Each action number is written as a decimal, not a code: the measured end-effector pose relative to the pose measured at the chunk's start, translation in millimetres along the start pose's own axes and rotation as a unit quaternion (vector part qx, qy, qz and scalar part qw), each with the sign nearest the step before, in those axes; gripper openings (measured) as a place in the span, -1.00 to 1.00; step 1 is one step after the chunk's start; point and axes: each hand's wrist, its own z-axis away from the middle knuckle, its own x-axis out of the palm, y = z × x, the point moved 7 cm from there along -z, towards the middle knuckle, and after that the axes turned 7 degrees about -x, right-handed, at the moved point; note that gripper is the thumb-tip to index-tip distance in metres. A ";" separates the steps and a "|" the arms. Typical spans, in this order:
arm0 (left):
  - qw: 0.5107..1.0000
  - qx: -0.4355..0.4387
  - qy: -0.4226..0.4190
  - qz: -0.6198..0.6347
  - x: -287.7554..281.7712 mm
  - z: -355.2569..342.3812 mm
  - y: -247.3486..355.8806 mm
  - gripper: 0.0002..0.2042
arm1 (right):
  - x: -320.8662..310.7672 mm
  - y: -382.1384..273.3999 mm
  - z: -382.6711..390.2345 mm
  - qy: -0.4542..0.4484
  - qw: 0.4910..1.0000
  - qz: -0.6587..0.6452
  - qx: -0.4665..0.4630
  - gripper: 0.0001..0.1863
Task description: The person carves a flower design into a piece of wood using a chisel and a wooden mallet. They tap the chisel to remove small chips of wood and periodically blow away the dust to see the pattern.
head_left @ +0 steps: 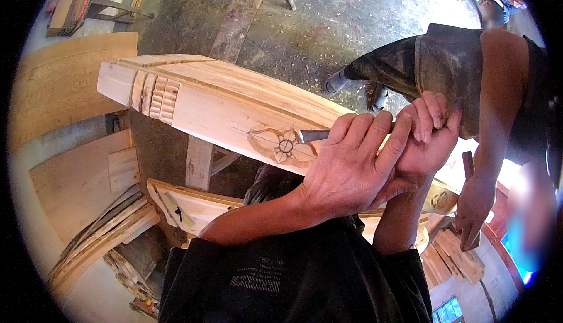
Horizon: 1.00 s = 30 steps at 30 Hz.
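A pale wooden beam lies slantwise before me. On its face is a carved flower with a dark-outlined round centre and leaf shapes beside it. The metal blade of a carving gouge points left, its edge close to the flower's right side. My left hand is closed around the gouge just behind the blade and rests by the beam. Farther back along the tool, my right hand is closed, its fingers curled near the handle's end. Most of the handle is hidden by my fingers.
At right stands another person in dark clothes, whose lowered hand holds a wooden piece. A second carved piece lies nearer me. Stacked boards lean at left. A plank and shavings are on the floor beyond the beam.
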 end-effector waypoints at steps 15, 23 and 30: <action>1.000 -0.003 0.007 -0.014 -4.8 -1.6 0.0 -0.10 | -1.6 5.9 -0.1 0.019 0.999 -0.010 0.023 -0.47; 0.983 0.051 0.165 -0.058 -20.6 -6.8 9.3 -0.30 | 54.8 21.3 -38.9 -0.053 0.996 0.025 0.066 -0.55; 0.990 0.002 0.137 -0.040 -19.3 0.1 -3.6 -0.29 | 59.3 48.5 -57.9 -0.066 0.987 0.076 0.122 -0.40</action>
